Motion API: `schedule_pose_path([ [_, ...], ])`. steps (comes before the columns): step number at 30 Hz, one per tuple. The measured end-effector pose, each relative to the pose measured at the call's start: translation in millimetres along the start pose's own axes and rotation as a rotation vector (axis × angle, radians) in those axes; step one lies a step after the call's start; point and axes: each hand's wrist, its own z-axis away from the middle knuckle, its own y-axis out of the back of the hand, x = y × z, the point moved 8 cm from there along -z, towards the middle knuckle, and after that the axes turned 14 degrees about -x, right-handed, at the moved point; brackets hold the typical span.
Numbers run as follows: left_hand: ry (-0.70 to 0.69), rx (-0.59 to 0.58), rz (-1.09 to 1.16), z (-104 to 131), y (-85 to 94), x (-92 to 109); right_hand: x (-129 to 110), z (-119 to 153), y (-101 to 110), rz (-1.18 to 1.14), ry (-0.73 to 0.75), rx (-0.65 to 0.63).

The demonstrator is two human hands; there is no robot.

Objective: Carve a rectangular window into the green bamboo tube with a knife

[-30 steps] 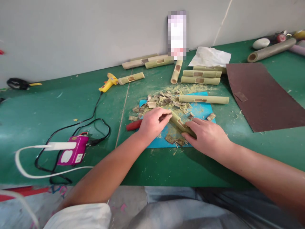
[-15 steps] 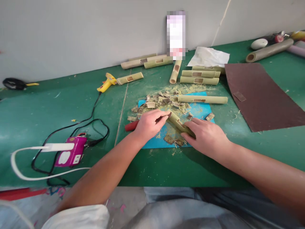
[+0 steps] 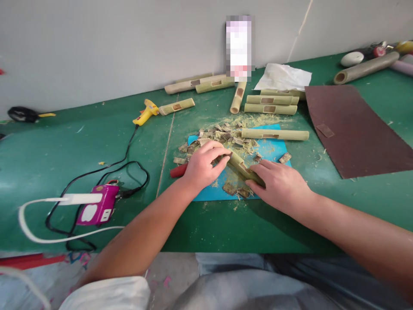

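A green bamboo tube (image 3: 238, 162) with a notch cut in its side lies slantwise over a blue mat (image 3: 267, 153). My right hand (image 3: 280, 183) is wrapped round its lower right end. At its upper left end, my left hand (image 3: 206, 165) pinches a small dark brown piece (image 3: 230, 155) between thumb and fingers, against the tube's end. Bamboo chips (image 3: 226, 137) and shavings are heaped just beyond my left hand. A longer notched tube (image 3: 275, 134) rests on the mat's far edge. Two dark chips (image 3: 229, 187) lie below the held tube.
More notched tubes (image 3: 271, 109) lie at the back, near a white tissue (image 3: 283, 77) and an upright phone (image 3: 238, 47). Brown sandpaper (image 3: 358, 129) lies right. On the left are a yellow glue gun (image 3: 146, 113), a purple power strip (image 3: 98, 205) and cables. A red handle (image 3: 178, 171) adjoins my left wrist.
The fingers of my left hand have lifted slightly at the tube's end, so the small dark piece shows more. My right hand and the tube have barely moved.
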Motion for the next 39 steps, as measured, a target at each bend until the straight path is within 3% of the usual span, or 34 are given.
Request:
schedule_pose_path([
  [8, -0.037, -0.011, -0.213, -2.1, -5.2, 10.4, 1.2, 1.1, -0.7, 0.021, -0.001, 0.035],
  [15, 0.102, 0.011, -0.087, -4.4, -8.6, 0.3, 0.0, 0.3, -1.6, 0.026, 0.008, 0.024],
  [22, 0.191, -0.025, -0.231, -6.4, -8.5, -2.9, -0.9, -0.1, -1.1, 0.009, 0.01, 0.01],
  [26, 0.152, -0.008, -0.261, -6.2, -7.8, -0.1, -0.4, 0.5, -1.0, 0.005, 0.007, 0.005],
  [30, 0.079, 0.045, -0.133, -3.9, -8.7, 4.3, -0.7, -0.1, -0.5, 0.01, 0.007, 0.01],
  [34, 0.037, 0.018, -0.032, -3.8, -15.3, 7.1, -2.4, -1.6, -0.7, 0.023, 0.01, 0.011],
  [39, 0.038, 0.053, -0.093, -3.7, -10.9, 4.0, -3.1, -1.7, -1.5, 0.011, 0.011, 0.002],
])
